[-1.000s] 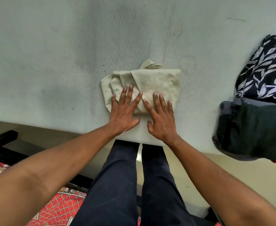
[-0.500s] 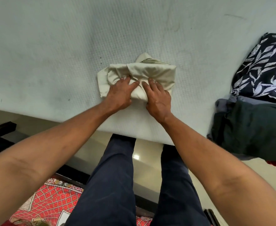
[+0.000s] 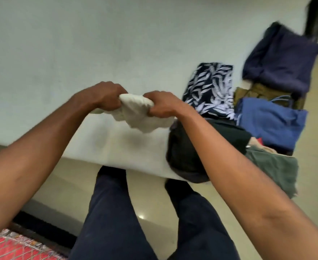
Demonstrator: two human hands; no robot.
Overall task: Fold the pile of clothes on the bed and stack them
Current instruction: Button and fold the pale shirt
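**Cream bundle now off the mattress and heading right**

The cream garment (image 3: pixel 139 117), which lay flat on the bed (image 3: pixel 79 53) under two spread palms a second ago, is now raised and bunched. The view has also swung right, bringing more clothes into sight.

Nearest, the person's dark trousers (image 3: pixel 113 212) stand against the bed's near edge, with a red patterned rug (image 3: pixel 13 248) at the lower left. Above that edge, the left grip (image 3: pixel 105 98) and the right grip (image 3: pixel 162 105) each clench one end of the cream garment, fingers curled round it. Its middle sags between them, and a soft shadow on the sheet suggests it hangs clear of the bed.

The likely trouble is the fold. Held only at the ends, the slack middle could drop open before the garment is set down, and the folding would have to be done again.

Just right of the bundle, partly under the right forearm, a black garment (image 3: pixel 182 156) spills over the bed's corner. It lies in the path to the other clothes, and a brushing arm could drag it to the floor. A grey-green garment (image 3: pixel 274 169) beside it also hangs past the edge. Farther back lie a leaf-print garment (image 3: pixel 210 89), a blue garment (image 3: pixel 270 124), an olive garment (image 3: pixel 255 91) and, farthest, a navy garment (image 3: pixel 278 61). Blur hides how neatly they are stacked.
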